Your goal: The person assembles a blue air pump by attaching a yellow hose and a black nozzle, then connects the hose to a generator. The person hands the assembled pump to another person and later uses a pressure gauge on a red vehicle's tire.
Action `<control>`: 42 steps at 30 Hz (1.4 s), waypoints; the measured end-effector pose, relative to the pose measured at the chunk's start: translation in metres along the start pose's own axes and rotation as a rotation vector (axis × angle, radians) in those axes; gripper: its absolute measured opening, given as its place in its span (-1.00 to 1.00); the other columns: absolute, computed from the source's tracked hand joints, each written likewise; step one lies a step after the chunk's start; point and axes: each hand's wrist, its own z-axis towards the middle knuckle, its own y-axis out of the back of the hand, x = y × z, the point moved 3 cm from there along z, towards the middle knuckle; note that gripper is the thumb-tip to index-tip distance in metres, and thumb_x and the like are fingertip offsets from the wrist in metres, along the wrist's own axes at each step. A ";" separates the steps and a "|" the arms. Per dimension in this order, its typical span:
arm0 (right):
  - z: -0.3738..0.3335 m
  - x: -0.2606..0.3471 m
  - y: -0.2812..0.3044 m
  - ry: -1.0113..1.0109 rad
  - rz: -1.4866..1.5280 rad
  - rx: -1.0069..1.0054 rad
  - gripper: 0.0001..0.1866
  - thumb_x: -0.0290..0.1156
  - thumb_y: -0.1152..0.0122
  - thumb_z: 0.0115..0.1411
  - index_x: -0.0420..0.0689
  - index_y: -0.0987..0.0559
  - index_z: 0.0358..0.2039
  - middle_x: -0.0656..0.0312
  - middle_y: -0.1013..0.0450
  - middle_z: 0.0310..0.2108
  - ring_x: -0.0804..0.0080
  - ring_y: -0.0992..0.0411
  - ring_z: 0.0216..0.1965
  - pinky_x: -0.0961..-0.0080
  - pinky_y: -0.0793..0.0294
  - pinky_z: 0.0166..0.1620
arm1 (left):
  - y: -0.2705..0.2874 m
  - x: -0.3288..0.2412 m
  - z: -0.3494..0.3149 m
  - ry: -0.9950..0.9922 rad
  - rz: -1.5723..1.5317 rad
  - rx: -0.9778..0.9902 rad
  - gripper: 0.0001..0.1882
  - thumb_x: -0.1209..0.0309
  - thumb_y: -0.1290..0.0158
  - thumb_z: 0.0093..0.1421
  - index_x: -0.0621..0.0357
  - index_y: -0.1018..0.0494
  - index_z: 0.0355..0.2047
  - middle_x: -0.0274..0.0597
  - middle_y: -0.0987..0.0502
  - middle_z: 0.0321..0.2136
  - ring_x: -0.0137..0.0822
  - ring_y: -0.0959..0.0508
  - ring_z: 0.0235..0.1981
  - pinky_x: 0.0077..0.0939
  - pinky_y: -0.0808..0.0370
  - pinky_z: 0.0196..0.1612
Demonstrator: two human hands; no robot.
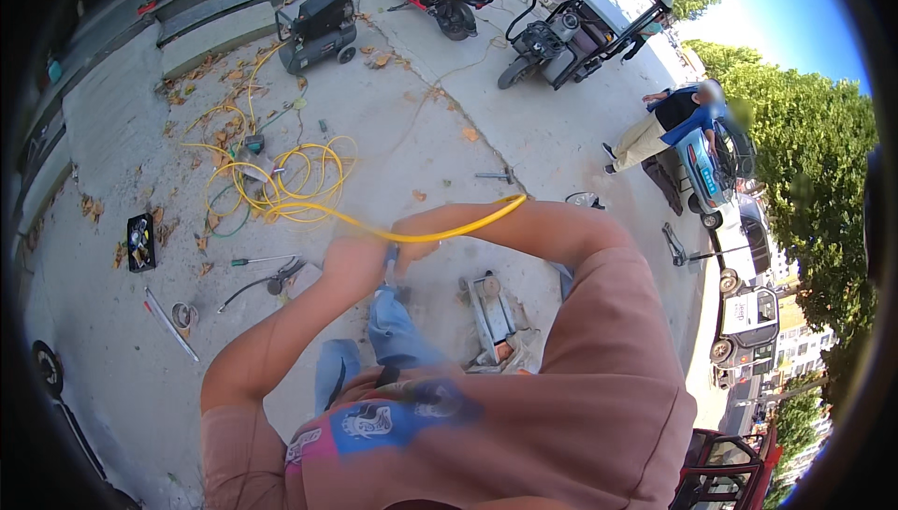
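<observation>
My two hands are close together in front of my knees. My left hand (357,256) is smeared by motion, so its fingers cannot be read. My right hand (417,246) is closed, its fingers curled beside a small blue-grey piece (391,258) between the hands; the kind of that piece does not show. A yellow air hose (449,231) arches across my right wrist and forearm, then runs to a loose tangle on the concrete. Where the hose ends is hidden by my right arm.
A black air compressor (323,31) stands far left. Near my left arm lie a ratchet-like tool with black hose (279,276), a green-handled screwdriver (253,260) and a black parts tray (140,244). A floor jack (488,309) sits right of my knees. A person (678,113) leans on a blue vehicle.
</observation>
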 end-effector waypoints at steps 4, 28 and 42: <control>-0.060 0.071 -0.029 -0.135 -0.312 -0.269 -0.75 -0.33 -0.09 -0.05 -0.17 -0.61 -0.40 -0.06 -0.54 -0.40 -0.08 -0.50 -0.29 0.14 -0.50 -0.27 | 0.012 -0.031 -0.049 0.121 -0.216 0.246 -0.65 0.29 -0.12 0.04 0.18 -0.46 -0.18 0.07 -0.58 -0.42 0.09 -0.58 -0.34 -0.06 -0.51 -0.30; -0.103 0.141 -0.149 0.066 -0.158 -0.461 -0.78 -0.39 -0.15 -0.02 -0.26 -0.55 -0.38 -0.16 -0.50 -0.42 -0.11 -0.49 -0.30 0.15 -0.47 -0.27 | 0.041 -0.101 -0.184 0.038 0.106 0.179 -0.76 0.44 -0.10 0.04 0.13 -0.45 -0.24 -0.11 -0.57 -0.45 -0.12 -0.60 -0.48 -0.21 -0.51 -0.44; -0.160 0.268 -0.174 0.319 -0.467 -0.826 -0.85 -0.39 -0.23 0.02 -0.11 -0.48 -0.40 0.07 -0.50 -0.41 0.06 -0.48 -0.32 0.27 -0.48 -0.28 | 0.053 -0.048 -0.283 0.143 -1.468 1.064 -0.66 0.16 -0.10 0.24 0.02 -0.34 -0.58 -0.44 -0.23 -0.73 -0.59 -0.19 -0.76 -0.65 -0.10 -0.69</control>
